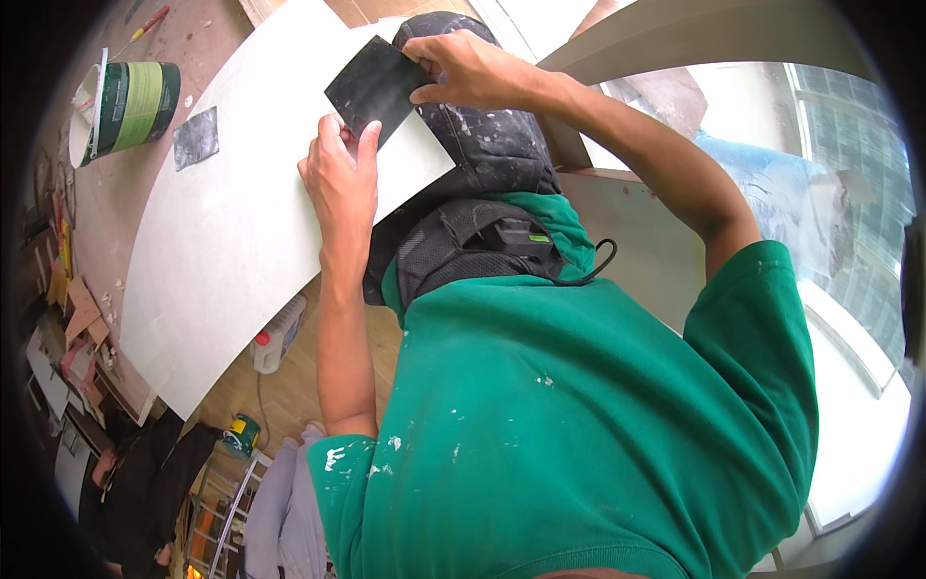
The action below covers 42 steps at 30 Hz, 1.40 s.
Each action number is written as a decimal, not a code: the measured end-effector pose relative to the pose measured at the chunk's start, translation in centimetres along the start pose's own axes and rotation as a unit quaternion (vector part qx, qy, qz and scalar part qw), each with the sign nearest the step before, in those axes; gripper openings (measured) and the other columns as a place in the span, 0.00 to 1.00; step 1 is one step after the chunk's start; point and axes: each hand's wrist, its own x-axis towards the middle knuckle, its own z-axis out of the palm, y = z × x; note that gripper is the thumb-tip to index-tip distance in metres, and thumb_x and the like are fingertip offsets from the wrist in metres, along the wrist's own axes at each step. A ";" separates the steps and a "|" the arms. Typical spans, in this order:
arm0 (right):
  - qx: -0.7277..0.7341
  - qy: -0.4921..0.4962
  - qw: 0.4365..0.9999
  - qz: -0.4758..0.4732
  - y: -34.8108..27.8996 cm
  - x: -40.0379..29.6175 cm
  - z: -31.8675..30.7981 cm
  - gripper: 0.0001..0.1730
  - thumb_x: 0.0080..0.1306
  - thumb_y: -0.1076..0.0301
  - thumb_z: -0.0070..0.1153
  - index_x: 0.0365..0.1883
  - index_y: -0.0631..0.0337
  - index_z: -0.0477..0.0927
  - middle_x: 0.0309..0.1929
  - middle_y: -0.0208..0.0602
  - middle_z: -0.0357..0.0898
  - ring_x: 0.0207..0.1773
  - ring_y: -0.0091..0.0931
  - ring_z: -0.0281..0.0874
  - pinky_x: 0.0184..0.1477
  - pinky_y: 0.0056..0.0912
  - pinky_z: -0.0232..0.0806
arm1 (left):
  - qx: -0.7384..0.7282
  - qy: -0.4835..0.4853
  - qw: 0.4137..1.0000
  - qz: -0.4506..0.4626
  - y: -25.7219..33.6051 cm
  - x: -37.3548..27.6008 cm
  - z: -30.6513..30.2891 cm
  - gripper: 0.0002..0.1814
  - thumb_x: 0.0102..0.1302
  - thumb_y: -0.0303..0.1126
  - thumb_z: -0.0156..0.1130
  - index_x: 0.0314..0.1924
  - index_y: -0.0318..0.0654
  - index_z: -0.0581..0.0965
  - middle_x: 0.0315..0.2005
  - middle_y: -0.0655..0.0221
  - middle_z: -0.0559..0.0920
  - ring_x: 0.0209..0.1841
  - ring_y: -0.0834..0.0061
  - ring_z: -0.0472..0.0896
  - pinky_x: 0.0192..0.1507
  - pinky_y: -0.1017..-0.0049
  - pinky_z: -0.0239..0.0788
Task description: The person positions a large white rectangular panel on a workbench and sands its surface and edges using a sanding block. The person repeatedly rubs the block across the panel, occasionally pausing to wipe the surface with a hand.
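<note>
A square black sheet, apparently sandpaper (376, 90), is held up between both hands over a large white curved-edged panel (217, 239). My right hand (456, 72) pinches its right corner between thumb and fingers. At the sheet's lower edge, my left hand (343, 155) grips it with the thumb in front and the fingers partly hidden. A smaller grey, worn square piece (195, 137) lies flat near the panel's far left edge.
A green bucket (137, 105) and a tool with a red and yellow handle (150, 23) are beyond the panel. Below are a plastic jug (278, 336), a small green tub (242, 434) and a metal ladder (224, 506). Scraps (83, 315) lie left; windows stand right.
</note>
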 end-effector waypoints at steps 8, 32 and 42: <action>0.024 -0.015 0.999 0.046 -1.3 -2.5 0.1 0.21 0.61 0.65 0.71 0.36 0.68 0.70 0.27 0.47 0.73 0.32 0.41 0.73 0.39 0.44 0.69 | 0.008 -0.006 0.999 0.032 0.2 -1.7 0.1 0.16 0.72 0.41 0.63 0.45 0.34 0.74 0.33 0.60 0.82 0.40 0.59 0.80 0.53 0.58 0.63; 0.054 0.028 0.995 0.085 -3.3 -8.3 1.1 0.22 0.60 0.65 0.71 0.37 0.70 0.71 0.29 0.50 0.75 0.33 0.44 0.75 0.39 0.45 0.69 | 0.026 -0.028 0.995 0.093 1.2 -5.0 0.1 0.16 0.70 0.39 0.65 0.46 0.35 0.74 0.34 0.61 0.80 0.40 0.61 0.78 0.50 0.60 0.63; 0.050 0.023 0.994 0.098 -4.1 -8.7 0.8 0.20 0.60 0.67 0.70 0.40 0.70 0.73 0.31 0.54 0.80 0.37 0.48 0.81 0.40 0.46 0.71 | 0.028 -0.034 0.994 0.099 1.3 -5.1 0.0 0.15 0.70 0.39 0.65 0.47 0.35 0.74 0.35 0.62 0.81 0.41 0.61 0.78 0.52 0.60 0.63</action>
